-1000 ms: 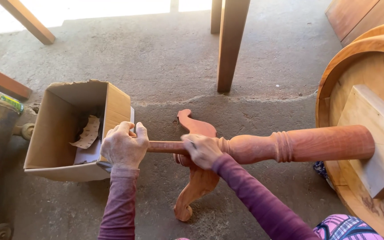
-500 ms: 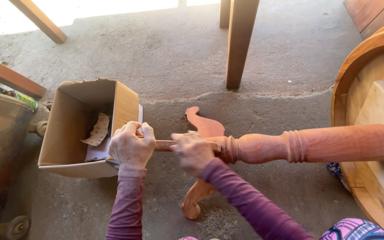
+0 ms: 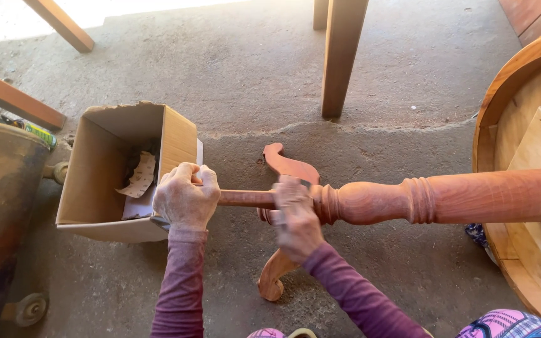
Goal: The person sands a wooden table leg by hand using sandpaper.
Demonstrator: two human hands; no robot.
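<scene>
turned post (image 3: 446,199): reddish-brown wood with a warm orange sheen, ringed grooves darker.
curved leg (image 3: 286,166): the same reddish-brown, paler orange at its scrolled foot.
my sleeves (image 3: 180,281): dull purple, finely ribbed.
cardboard box (image 3: 89,188): tan brown, its lit side flap yellower.
paper scrap in the box (image 3: 138,177): off-white with faint dark marks.
round tabletop (image 3: 508,94): orange-brown rim, lighter tan inside.
floor (image 3: 220,75): grey-brown concrete, speckled.
fabric at my knee (image 3: 508,325): pink, blue and black pattern.
metal drum (image 3: 1,200): rusty brown, mottled.
</scene>
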